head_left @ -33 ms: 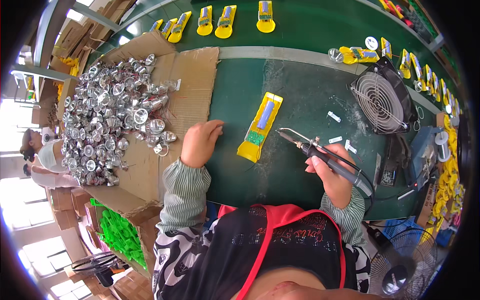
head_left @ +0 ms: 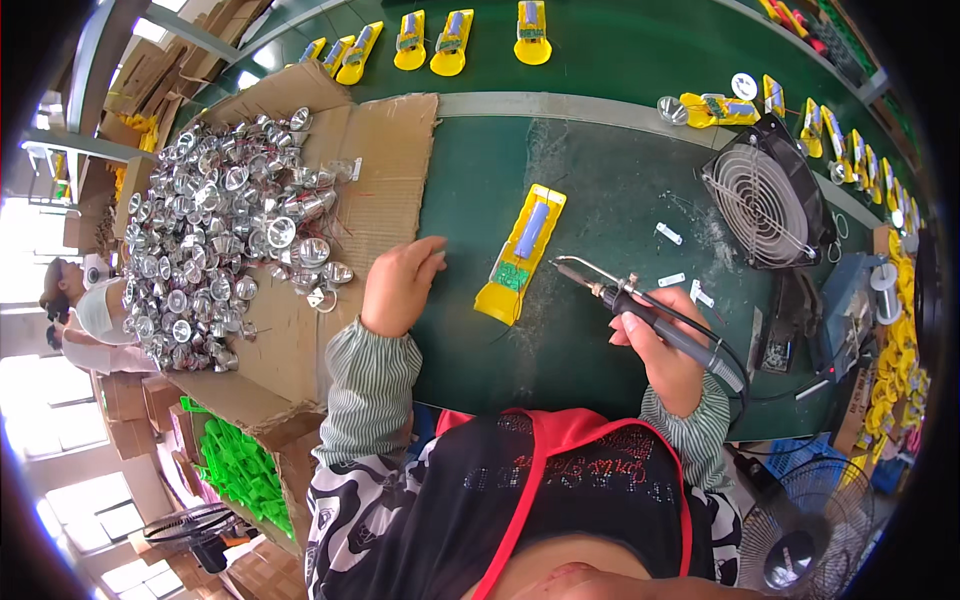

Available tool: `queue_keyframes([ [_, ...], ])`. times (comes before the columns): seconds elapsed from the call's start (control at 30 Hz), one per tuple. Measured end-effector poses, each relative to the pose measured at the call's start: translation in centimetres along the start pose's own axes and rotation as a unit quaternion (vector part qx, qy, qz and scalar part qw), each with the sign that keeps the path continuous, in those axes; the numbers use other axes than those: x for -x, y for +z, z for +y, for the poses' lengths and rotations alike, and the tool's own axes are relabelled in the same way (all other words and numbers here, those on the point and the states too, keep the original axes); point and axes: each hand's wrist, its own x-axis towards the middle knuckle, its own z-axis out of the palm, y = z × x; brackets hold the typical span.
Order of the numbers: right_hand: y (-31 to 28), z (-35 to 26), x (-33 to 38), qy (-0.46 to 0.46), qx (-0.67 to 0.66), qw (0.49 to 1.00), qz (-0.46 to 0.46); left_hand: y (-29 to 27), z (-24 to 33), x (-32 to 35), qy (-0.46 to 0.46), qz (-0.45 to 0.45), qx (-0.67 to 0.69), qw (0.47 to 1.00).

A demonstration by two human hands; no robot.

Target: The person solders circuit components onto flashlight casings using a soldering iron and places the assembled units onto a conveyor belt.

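On the green worktop in front of me lies a yellow plastic flashlight housing (head_left: 541, 210), slightly tilted. It holds a blue cylindrical battery (head_left: 532, 229) and a green circuit board (head_left: 512, 275); thin wires run beside them. My right hand (head_left: 668, 345) grips a soldering iron (head_left: 664, 328) by its dark handle. The iron's tip points left toward the housing, apart from it, and a thin metal tube runs along above it. My left hand (head_left: 400, 285) rests between the cardboard and the housing, fingers loosely curled, thumb and forefinger slightly apart, with nothing visible in them.
Many silvery reflector lamps (head_left: 215, 240) are heaped on cardboard (head_left: 385, 165) at left. A box of green parts (head_left: 240, 470) stands below. A square fan (head_left: 765, 195) and solder spool (head_left: 885, 290) are at right. More yellow housings (head_left: 532, 48) line the far strip.
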Motion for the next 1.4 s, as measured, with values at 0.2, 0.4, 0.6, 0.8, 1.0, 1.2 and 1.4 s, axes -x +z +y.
queue_keyframes([
  [0.2, 0.4, 0.1, -0.4, 0.01, 0.005, 0.999, -0.046, -0.3, 2.9, 0.5, -0.064, -0.008, 0.113, 0.991],
  [0.4, 0.5, 0.0, -0.4, 0.02, -0.005, 0.997, -0.076, 1.4, 3.7, 1.5, 0.061, 0.004, 0.024, 0.998],
  [0.6, 0.8, 0.6, -0.8, 0.027, 0.0, 0.996, -0.089, 1.8, 5.1, 2.4, 0.078, 0.011, -0.026, 0.997],
  [0.8, 1.3, 1.0, -1.1, 0.024, -0.014, 0.994, -0.106, 3.1, 5.0, 2.5, -0.032, 0.024, 0.102, 0.994],
  [1.0, 1.7, 1.1, -1.6, 0.038, -0.007, 0.993, -0.108, 3.3, 4.9, 1.9, 0.059, 0.036, 0.023, 0.997],
  [1.2, 2.0, 1.5, -1.9, 0.049, -0.003, 0.993, -0.111, 3.6, 4.8, 1.7, 0.045, 0.031, 0.028, 0.998],
  [1.4, 2.1, 1.9, -2.2, 0.069, -0.024, 0.991, -0.114, 3.6, 4.6, 1.6, 0.045, 0.023, 0.032, 0.998],
])
